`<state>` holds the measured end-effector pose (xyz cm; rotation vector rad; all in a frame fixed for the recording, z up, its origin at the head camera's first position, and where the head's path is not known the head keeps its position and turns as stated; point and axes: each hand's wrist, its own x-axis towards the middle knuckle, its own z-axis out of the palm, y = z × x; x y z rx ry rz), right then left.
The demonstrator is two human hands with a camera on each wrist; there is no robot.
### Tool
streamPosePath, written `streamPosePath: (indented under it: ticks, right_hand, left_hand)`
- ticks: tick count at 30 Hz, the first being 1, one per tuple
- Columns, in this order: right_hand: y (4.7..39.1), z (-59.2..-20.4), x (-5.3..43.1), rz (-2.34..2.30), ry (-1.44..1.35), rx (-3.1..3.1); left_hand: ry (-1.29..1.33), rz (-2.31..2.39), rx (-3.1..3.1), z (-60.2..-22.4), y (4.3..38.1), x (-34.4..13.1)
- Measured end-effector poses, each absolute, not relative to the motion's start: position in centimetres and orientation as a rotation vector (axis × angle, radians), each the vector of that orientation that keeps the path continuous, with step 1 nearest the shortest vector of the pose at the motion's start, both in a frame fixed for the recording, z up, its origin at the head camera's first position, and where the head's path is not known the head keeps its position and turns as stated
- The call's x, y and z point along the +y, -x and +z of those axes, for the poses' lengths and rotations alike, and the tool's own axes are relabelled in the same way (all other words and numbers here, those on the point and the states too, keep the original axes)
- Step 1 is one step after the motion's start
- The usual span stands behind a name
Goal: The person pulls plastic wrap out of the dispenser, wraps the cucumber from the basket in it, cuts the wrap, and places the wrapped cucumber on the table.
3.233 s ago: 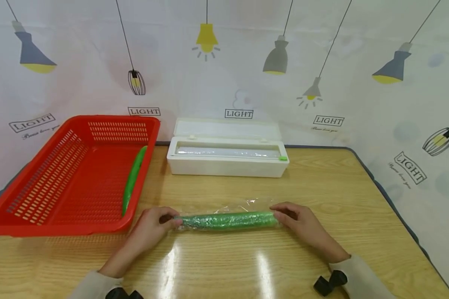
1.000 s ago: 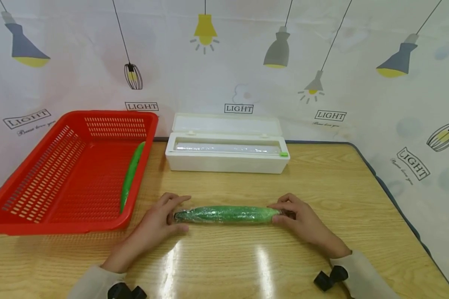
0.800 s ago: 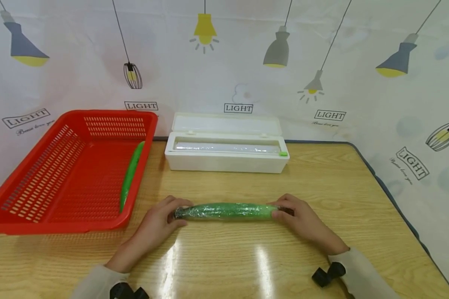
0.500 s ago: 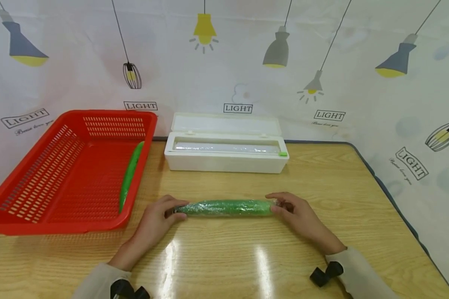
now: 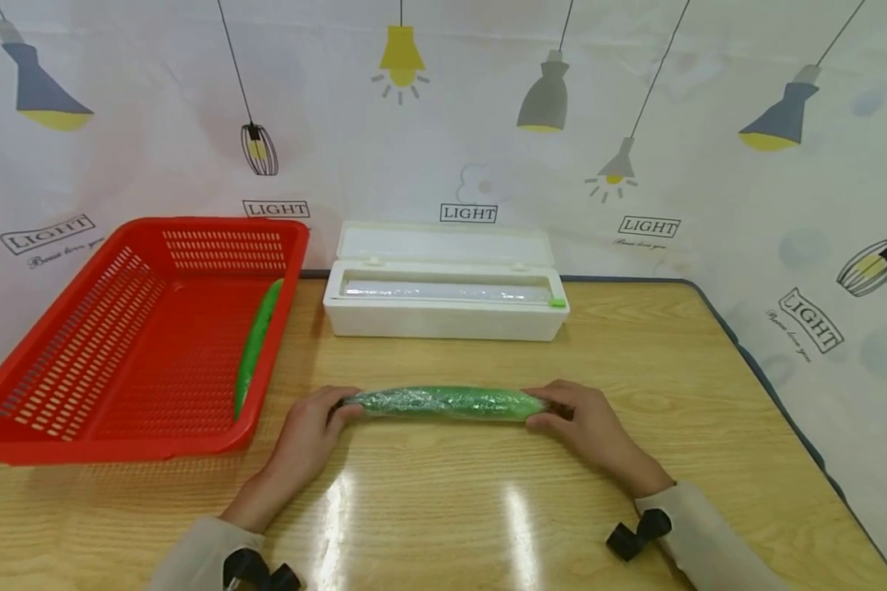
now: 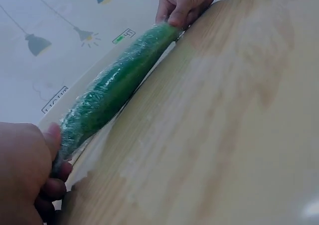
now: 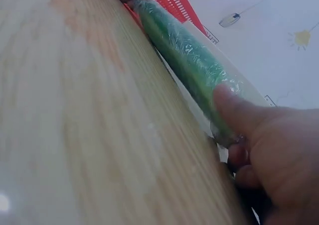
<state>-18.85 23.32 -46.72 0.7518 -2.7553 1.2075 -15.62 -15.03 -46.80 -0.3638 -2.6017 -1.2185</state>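
Observation:
A cucumber (image 5: 443, 400) wrapped in glossy cling film lies crosswise between my hands in the head view. Its dark end is pinched between the thumb and fingers of my left hand (image 5: 306, 431). My right hand (image 5: 587, 423) grips the paler end, thumb on the near side. In the left wrist view the film on the cucumber (image 6: 112, 85) is creased and clings all along it. The right wrist view shows my right thumb pressed along the wrapped cucumber (image 7: 184, 56); both tips are partly hidden by fingers.
At the left stands a red plastic basket (image 5: 163, 450) with another green cucumber (image 5: 257, 349) along its right wall. Behind my hands, a white cling film box (image 5: 443, 322) has its lid up, with a green slider (image 5: 558, 302) at its right end. A printed curtain (image 5: 429, 148) hangs behind the wooden table (image 5: 429, 509).
Loose film behind the cucumber has been wrapped round it. The cucumber has moved away from me. My left hand, spread around its end a second ago, has closed on it; the right keeps hold.

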Motion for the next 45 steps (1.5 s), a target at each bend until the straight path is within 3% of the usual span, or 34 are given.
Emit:
streamPosePath:
  ticks: [5,13,28,37,45]
  right_hand:
    - [18.7,-46.4,23.3,1.389,-0.629,-2.783]
    - [18.9,-46.0,23.0,1.661,-0.447,-2.721]
    - [18.9,-45.8,21.6,1.605,-0.241,-2.655]
    - [18.5,-45.8,19.9,1.652,-0.32,-2.594]
    - [18.7,-45.9,18.2,1.414,-0.334,-2.542]
  left_hand:
    - [0.233,-1.434,-2.557,-46.6,15.5,-14.9]
    - [0.241,-1.463,-2.491,-46.3,15.5,-14.9]
    - [0.376,-1.426,-2.565,-46.5,15.5,-14.1]
    - [0.237,-1.377,-2.528,-46.5,15.3,-13.5]
    - [0.1,-1.356,-2.512,-46.6,15.4,-13.1]
